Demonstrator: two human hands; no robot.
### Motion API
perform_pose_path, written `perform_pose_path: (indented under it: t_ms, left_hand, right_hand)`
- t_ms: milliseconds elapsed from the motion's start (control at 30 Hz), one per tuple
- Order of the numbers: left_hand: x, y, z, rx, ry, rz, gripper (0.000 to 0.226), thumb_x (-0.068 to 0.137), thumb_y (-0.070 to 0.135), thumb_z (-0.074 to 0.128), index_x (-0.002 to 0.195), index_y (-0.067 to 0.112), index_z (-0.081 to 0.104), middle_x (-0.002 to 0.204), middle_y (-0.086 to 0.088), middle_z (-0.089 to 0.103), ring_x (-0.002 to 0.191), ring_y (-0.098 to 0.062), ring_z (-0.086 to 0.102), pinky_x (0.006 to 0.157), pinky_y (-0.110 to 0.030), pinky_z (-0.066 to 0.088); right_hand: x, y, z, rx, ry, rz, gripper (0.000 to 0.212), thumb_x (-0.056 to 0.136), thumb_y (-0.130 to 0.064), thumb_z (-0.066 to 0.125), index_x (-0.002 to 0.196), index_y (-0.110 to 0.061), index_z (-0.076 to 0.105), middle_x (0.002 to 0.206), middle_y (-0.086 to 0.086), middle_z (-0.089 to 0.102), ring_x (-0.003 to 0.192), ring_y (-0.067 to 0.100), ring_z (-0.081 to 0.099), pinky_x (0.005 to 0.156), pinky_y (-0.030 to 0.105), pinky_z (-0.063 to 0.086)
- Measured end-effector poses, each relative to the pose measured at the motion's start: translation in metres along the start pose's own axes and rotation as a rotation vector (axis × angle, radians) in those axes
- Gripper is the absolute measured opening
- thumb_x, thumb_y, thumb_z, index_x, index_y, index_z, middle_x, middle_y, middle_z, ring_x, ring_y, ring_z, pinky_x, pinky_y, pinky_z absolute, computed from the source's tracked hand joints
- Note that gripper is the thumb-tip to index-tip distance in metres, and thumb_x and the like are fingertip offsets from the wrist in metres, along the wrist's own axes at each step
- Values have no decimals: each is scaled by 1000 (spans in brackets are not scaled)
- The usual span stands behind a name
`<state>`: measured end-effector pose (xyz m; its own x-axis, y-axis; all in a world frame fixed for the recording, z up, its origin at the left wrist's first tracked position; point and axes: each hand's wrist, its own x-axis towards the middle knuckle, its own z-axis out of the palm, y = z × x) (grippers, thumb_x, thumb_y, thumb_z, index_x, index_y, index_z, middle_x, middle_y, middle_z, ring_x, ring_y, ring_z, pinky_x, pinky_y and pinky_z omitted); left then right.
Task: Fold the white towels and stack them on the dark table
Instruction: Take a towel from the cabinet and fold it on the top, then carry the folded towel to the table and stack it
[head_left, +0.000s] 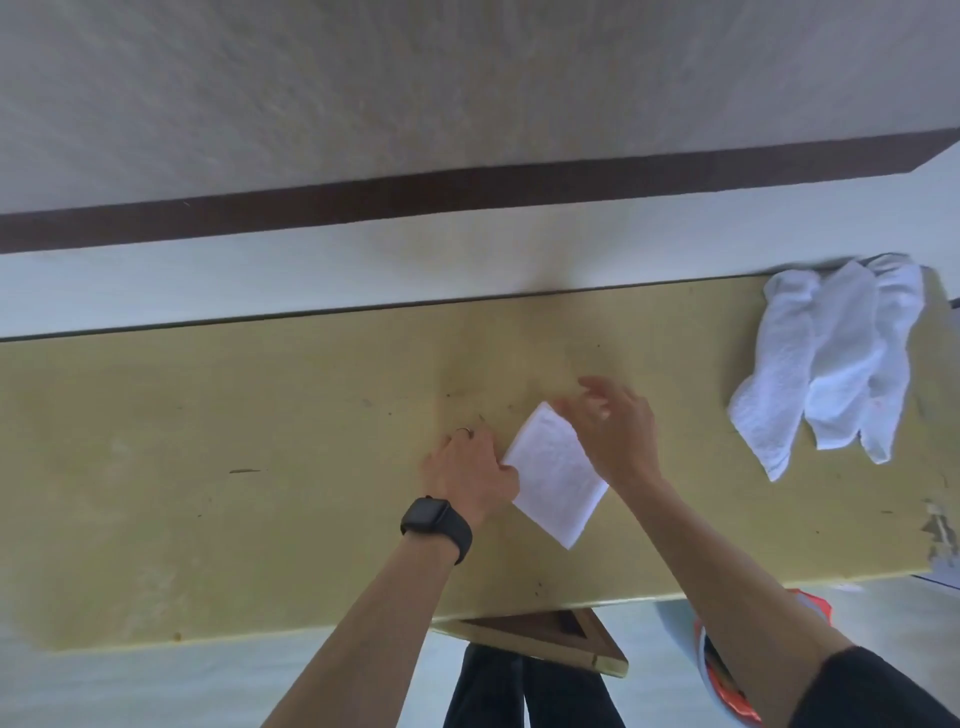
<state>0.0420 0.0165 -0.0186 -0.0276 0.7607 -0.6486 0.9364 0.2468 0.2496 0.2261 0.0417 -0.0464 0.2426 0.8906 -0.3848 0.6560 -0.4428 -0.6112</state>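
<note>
A small folded white towel (551, 478) lies on the yellowish table (260, 467) near its front edge, turned at an angle. My left hand (470, 470), with a ring and a black watch on the wrist, pinches the towel's left edge. My right hand (618, 431) hovers over the towel's upper right corner with its fingers spread and relaxed; whether it touches the cloth is unclear. A loose pile of unfolded white towels (831, 358) lies at the table's far right.
The table's back edge runs along a pale floor strip below a wall with a dark skirting band (467, 195). A wooden frame (550, 639) shows under the front edge, and an orange and blue object (727, 670) sits low right.
</note>
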Motion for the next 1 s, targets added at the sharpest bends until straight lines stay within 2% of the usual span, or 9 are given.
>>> perform_pose_path:
  t_ms: [100,200,400,533,633,733,833,900,1000]
  left_hand:
    - [-2,13,3,-135,50,-17,24,86,37,53,103,21,47,103,4,53,98,-20,49,74,-34,43]
    - [10,28,12,-174,101,-37,33,90,44,56,112,19,51,106,1,56,100,-21,52,79,-37,50]
    - [21,41,28,-271,99,-137,29,92,36,59,112,16,55,102,-4,65,95,-27,62,81,-41,55]
    - [18,41,27,-343,64,-166,18,92,29,61,102,16,58,97,-2,65,85,-24,62,73,-36,53]
    - [10,41,25,-527,40,-154,8,92,18,62,100,17,61,95,1,63,81,-19,58,71,-30,48]
    - [-8,34,24,-629,1,-149,25,92,22,64,116,13,64,104,5,64,92,-17,59,80,-28,47]
    - [-32,22,17,-759,-50,-169,26,89,31,67,111,18,71,103,3,73,96,-20,67,91,-41,55]
    - [-53,11,6,-833,3,-149,17,89,30,69,99,18,73,95,2,73,92,-22,68,88,-42,56]
    - [-98,-13,-13,-906,164,-111,20,88,34,70,101,19,73,96,6,72,92,-15,66,79,-28,51]
  right_hand:
    - [-36,12,-9,187,149,284,44,83,-51,66,118,-26,56,112,-8,53,112,18,49,89,35,42]
    - [-70,25,-6,310,151,478,48,81,-50,70,114,-21,50,109,-6,55,105,19,54,88,39,47]
    - [-85,19,7,353,129,581,23,85,-32,69,102,-24,55,94,-11,64,77,5,58,58,26,42]
    - [-77,21,3,443,82,651,20,83,-23,67,102,-23,59,87,-11,64,74,6,59,58,26,45]
    - [-77,26,-8,554,-20,618,20,86,-16,65,105,-21,63,88,-10,66,79,7,60,57,25,43]
    - [-81,24,-25,619,-146,537,18,88,-7,59,100,-17,68,88,-6,69,80,9,61,60,24,44]
    - [-89,16,-43,612,-206,435,15,89,-10,59,97,-16,70,93,2,71,83,16,61,67,28,47]
    - [-96,4,-52,597,-260,340,10,90,-15,61,95,-17,70,93,3,71,83,17,60,72,31,45]
    - [-113,-28,-59,496,-342,145,5,91,-22,66,94,-19,69,89,-1,70,80,16,61,68,27,45]
